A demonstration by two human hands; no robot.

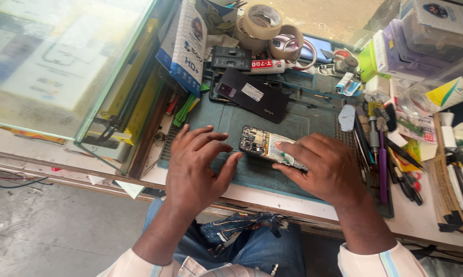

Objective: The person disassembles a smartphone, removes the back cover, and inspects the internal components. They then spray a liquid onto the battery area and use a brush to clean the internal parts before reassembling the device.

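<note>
My right hand (330,166) lay flat on the open phone (266,146), with my fingers spread a little and pressing down on it. The phone sat on the green mat (272,177) in front of me. My left hand (195,166) was open too. Its thumb touched the phone's near end, and its fingers rested on the mat beside it. A black phone cover (252,95) lay farther back.
</note>
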